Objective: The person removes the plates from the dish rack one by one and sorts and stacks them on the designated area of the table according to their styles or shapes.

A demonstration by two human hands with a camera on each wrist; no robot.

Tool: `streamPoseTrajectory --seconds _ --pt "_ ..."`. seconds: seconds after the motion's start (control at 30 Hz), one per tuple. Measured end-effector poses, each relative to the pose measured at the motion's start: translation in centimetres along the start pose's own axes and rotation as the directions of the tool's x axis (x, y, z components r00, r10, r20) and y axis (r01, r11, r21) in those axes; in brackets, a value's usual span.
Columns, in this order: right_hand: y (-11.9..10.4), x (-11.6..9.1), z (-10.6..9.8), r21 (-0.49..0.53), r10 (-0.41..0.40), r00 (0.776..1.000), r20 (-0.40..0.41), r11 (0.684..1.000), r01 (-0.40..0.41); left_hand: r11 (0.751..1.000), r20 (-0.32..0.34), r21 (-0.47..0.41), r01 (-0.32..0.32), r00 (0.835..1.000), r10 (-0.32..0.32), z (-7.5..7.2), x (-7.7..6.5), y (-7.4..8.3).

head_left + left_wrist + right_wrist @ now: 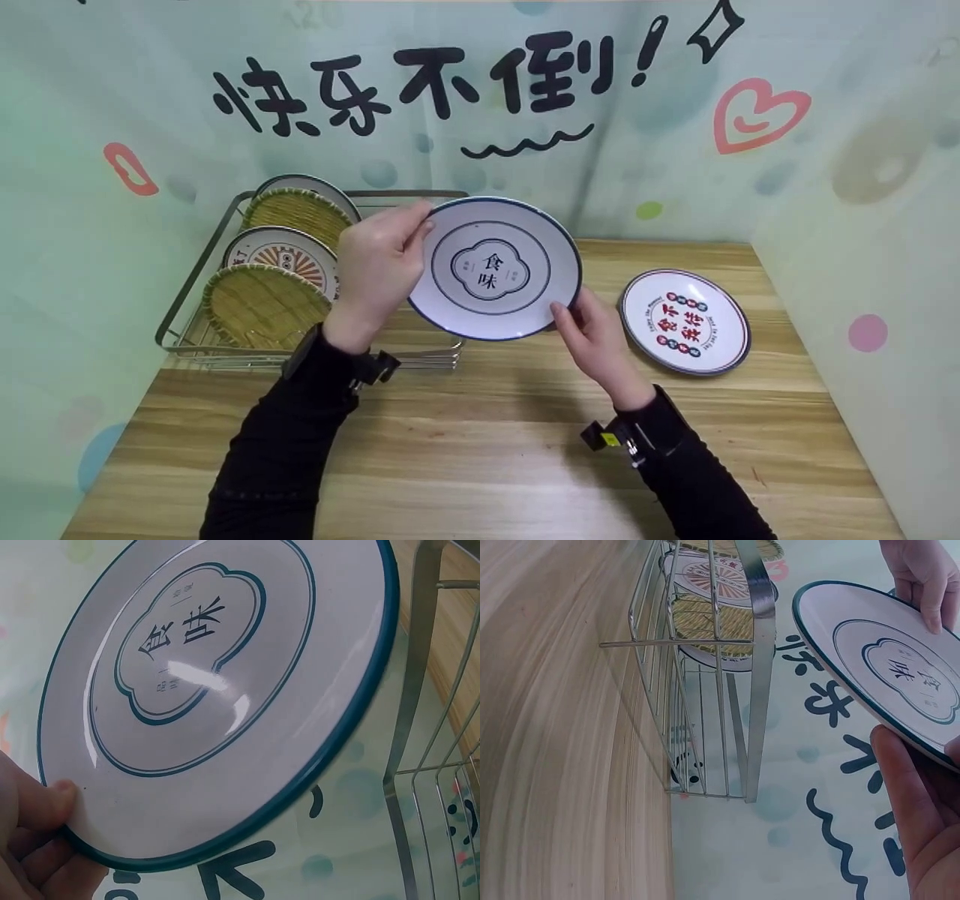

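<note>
Both hands hold a white plate with a dark blue rim and black characters inside a flower-shaped outline, tilted so its face shows in the head view. My left hand pinches the upper left rim, its thumb on the face, as the left wrist view also shows on the plate. My right hand grips the lower right rim, thumb on the front and fingers behind. In the right wrist view the right hand is under the plate's edge, with the left hand at the far side.
A metal wire rack on the left holds a woven tray, a sunburst-patterned plate, another woven tray and a plate behind it. On the wooden table, a plate with red characters lies at right.
</note>
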State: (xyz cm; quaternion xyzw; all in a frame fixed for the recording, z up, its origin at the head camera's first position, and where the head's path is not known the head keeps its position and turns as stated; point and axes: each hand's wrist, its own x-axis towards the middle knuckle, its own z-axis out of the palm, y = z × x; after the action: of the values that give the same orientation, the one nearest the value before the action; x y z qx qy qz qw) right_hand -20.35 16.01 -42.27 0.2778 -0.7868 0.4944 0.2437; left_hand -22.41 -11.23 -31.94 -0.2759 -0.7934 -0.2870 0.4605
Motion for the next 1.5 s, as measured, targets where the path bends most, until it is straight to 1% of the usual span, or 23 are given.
streamPoseTrajectory --seconds 0.13,0.2,0.4,0.63,0.83,0.97,1.07,1.17,1.3,1.4,1.5 --pt "-0.1 0.0 -0.4 -0.048 0.014 1.0 -0.012 0.999 -0.014 1.0 -0.006 -0.015 0.006 1.0 -0.006 0.2 -0.2 -0.1" --pt "-0.2 0.0 -0.5 -0.034 0.036 0.999 -0.007 0.999 -0.036 1.0 0.001 -0.019 0.012 1.0 -0.012 0.3 -0.2 -0.1" --pt "-0.4 0.0 -1.0 0.033 0.118 0.993 0.007 0.992 -0.118 1.0 0.055 -0.012 0.018 0.998 -0.017 0.4 -0.3 -0.1" --pt "-0.6 0.1 -1.4 -0.012 0.181 0.983 -0.026 0.983 -0.181 1.0 0.103 -0.014 0.023 0.994 -0.022 0.5 -0.2 0.1" --pt "-0.4 -0.1 -1.7 0.088 0.248 0.969 -0.011 0.965 -0.246 0.999 0.134 -0.017 0.037 0.99 -0.034 0.7 -0.4 0.2" --pt "-0.2 -0.1 -1.8 0.105 0.254 0.967 -0.021 0.962 -0.251 0.998 0.17 -0.01 0.058 0.984 -0.056 0.7 -0.6 0.1" --pt "-0.1 -0.1 -2.0 0.053 0.246 0.968 -0.045 0.968 -0.244 0.996 0.21 -0.001 0.087 0.974 -0.085 0.7 -0.8 0.0" --pt "-0.1 -0.1 -2.3 0.048 0.26 0.964 -0.055 0.965 -0.257 0.993 0.247 0.001 0.114 0.963 -0.111 0.6 -0.9 0.0" --pt "-0.1 0.0 -2.5 0.096 0.288 0.956 -0.051 0.955 -0.282 0.989 0.299 0.005 0.145 0.944 -0.14 0.6 -1.2 0.1" --pt "0.0 0.0 -2.6 0.077 0.292 0.954 -0.064 0.955 -0.287 0.985 0.356 0.021 0.169 0.92 -0.165 0.5 -1.4 0.2" --pt "0.1 -0.1 -2.8 0.094 0.312 0.948 -0.067 0.947 -0.306 0.98 0.418 0.046 0.192 0.888 -0.194 0.3 -1.7 0.2"
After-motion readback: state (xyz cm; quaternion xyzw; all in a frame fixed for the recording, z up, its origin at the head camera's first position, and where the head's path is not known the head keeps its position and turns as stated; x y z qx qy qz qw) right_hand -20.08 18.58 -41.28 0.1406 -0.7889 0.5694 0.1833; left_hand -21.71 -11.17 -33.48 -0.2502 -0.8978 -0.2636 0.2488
